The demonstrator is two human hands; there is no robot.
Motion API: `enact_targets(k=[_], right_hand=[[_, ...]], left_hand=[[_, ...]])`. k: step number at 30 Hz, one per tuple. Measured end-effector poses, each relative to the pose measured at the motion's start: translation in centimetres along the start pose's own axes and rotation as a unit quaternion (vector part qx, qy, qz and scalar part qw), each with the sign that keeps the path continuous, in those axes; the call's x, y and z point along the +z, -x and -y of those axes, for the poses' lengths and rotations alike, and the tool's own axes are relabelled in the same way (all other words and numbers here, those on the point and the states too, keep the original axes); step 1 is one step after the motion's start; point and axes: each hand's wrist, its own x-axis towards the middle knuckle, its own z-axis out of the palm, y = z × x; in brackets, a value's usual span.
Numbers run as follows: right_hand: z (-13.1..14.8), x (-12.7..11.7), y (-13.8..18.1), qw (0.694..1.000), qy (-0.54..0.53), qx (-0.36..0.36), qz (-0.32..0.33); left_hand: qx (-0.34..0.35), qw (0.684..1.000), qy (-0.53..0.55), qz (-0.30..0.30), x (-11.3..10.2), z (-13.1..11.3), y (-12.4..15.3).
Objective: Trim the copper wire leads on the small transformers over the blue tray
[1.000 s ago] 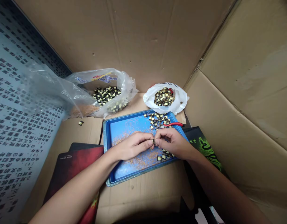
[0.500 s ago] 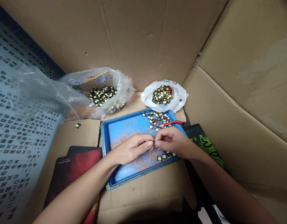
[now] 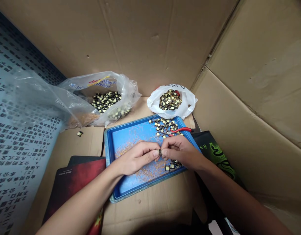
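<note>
"Where is the small transformer point(image 3: 159, 152) now?"

"Over the blue tray point(image 3: 106, 147), between the person's two hands. The left hand point(image 3: 138, 157) pinches it with thumb and first finger. The right hand point(image 3: 181, 151) has its thumb and finger closed on the right end. Whether they grip its body or a wire is too tiny to tell."

"Why use both hands?"

"It's so little. Probably one hand keeps it steady for the other. Holding it over the tray likely lets dropped bits land inside, with the copper wire scraps point(image 3: 150, 169)."

"And the red-handled cutters point(image 3: 183, 129)?"

"One pair, at the tray's far right, maybe put there to be easy for the right hand to reach."

"How many bags?"

"Two, both with transformers inside: a see-through bag point(image 3: 129, 88) far left and a white bag point(image 3: 154, 105) far right. They gape, perhaps for easy reaching."

"Can anyone count the transformers?"

"One is held, and one lone transformer point(image 3: 80, 133) sits on the left cardboard point(image 3: 89, 140). The heaps are too jumbled to count."
</note>
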Motion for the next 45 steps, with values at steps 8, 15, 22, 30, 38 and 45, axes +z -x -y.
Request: enact_targets(k=[8, 15, 22, 30, 38, 45], right_hand=[[-0.1, 0.7, 0.3, 0.999, 0.028, 0.004, -0.027], [1.8, -1.7, 0.8, 0.975, 0.198, -0.102, -0.012], [-0.2, -5.0, 1.1, 0.756, 0.633, -0.062, -0.154], [-1.5, -5.3, 0.9, 0.739, 0.654, -0.063, -0.15], [0.8, -4.6, 1.7, 0.826, 0.511, -0.125, -0.202], [2.1, -2.6, 1.9, 0.891, 0.429, -0.103, -0.104]], left_hand=[[-0.006, 1.0, -0.008, 0.012, 0.0, 0.0, -0.1], [0.009, 0.997, 0.054, -0.049, 0.0, 0.4, 0.3], [0.031, 0.971, 0.145, -0.188, -0.2, 1.9, 0.2], [0.012, 0.981, 0.089, -0.171, 0.1, 1.3, 0.2], [0.05, 0.975, 0.046, -0.211, 0.3, 1.2, -0.3], [0.029, 0.971, 0.011, -0.236, 0.2, 1.5, -0.1]])
